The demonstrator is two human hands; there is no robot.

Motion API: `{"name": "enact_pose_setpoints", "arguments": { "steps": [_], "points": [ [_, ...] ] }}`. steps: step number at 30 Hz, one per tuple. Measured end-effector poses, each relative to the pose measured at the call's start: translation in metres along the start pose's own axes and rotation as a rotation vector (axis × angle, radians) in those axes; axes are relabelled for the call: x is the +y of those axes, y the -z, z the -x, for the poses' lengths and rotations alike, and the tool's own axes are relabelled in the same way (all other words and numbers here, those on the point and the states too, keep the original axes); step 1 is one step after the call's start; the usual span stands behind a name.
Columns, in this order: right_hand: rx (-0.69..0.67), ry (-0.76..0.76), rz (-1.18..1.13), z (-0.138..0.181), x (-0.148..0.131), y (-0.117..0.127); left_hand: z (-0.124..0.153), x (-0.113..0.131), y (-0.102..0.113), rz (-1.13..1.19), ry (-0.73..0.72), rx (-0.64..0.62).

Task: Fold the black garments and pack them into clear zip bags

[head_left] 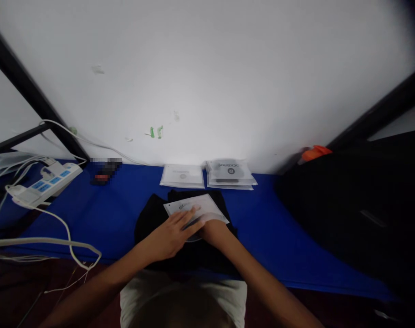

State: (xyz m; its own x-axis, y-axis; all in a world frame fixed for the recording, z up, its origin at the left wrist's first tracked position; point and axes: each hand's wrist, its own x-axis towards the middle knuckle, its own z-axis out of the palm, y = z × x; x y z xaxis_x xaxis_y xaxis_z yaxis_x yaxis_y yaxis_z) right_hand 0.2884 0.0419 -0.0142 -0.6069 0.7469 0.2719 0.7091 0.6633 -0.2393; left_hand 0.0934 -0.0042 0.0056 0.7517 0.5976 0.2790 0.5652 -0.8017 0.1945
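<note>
A black folded cloth point(152, 218) lies on the blue table surface point(105, 214) in front of me. On top of it rests a clear plastic packet point(202, 205) with a white printed card. My left hand point(175, 232) lies flat on the near end of the packet, fingers stretched out. My right hand point(212, 228) sits beside it at the packet's near edge; its fingers are tucked under or behind the left hand and hidden.
Two piles of similar packets, one point(182, 175) and another point(230, 173), lie against the white wall. A white power strip point(45, 182) with cables sits at left, a small dark object point(105, 175) beside it. A black bag point(357, 205) with an orange item point(315, 152) fills the right.
</note>
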Motion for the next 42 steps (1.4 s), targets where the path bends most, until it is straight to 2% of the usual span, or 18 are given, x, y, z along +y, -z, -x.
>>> {"name": "enact_pose_setpoints", "arguments": {
  "steps": [3,5,8,12,19,24,27,31,33,35,39,41,42],
  "points": [
    [0.019,0.025,-0.081,0.005,0.001,0.02,0.009,-0.008,0.002,0.071,0.016,0.354],
    [0.179,0.109,-0.178,0.008,-0.008,0.035,0.012,-0.009,0.005,0.115,0.039,0.542],
    [0.456,0.301,-0.216,0.009,-0.029,0.049,0.009,-0.005,0.011,0.146,0.096,0.677],
    [0.511,0.407,-0.112,-0.002,-0.048,0.05,0.006,0.001,0.016,0.196,0.113,0.702],
    [0.436,0.45,-0.035,-0.011,-0.048,0.048,0.006,0.003,0.02,0.265,0.154,0.703],
    [0.419,0.447,-0.091,-0.015,-0.048,0.05,0.0,0.005,0.018,0.254,0.154,0.752],
    [0.412,0.433,-0.101,-0.014,-0.025,0.053,0.003,0.003,0.022,0.262,0.159,0.811],
    [0.452,0.246,-0.076,0.002,0.03,0.058,0.015,-0.006,0.03,0.246,0.325,0.976],
    [0.383,0.2,-0.106,0.013,0.047,0.061,0.02,-0.01,0.03,0.286,0.338,0.976],
    [0.283,0.175,-0.127,0.019,0.048,0.064,0.022,-0.01,0.028,0.358,0.261,0.914],
    [0.048,0.221,-0.11,0.015,0.016,0.066,0.017,-0.003,0.025,0.447,0.073,0.813],
    [-0.045,0.273,-0.11,0.007,0.002,0.065,0.015,0.0,0.025,0.428,0.042,0.791],
    [-0.061,0.286,-0.108,0.003,-0.001,0.065,0.016,0.0,0.025,0.386,0.071,0.792]
  ]
}}
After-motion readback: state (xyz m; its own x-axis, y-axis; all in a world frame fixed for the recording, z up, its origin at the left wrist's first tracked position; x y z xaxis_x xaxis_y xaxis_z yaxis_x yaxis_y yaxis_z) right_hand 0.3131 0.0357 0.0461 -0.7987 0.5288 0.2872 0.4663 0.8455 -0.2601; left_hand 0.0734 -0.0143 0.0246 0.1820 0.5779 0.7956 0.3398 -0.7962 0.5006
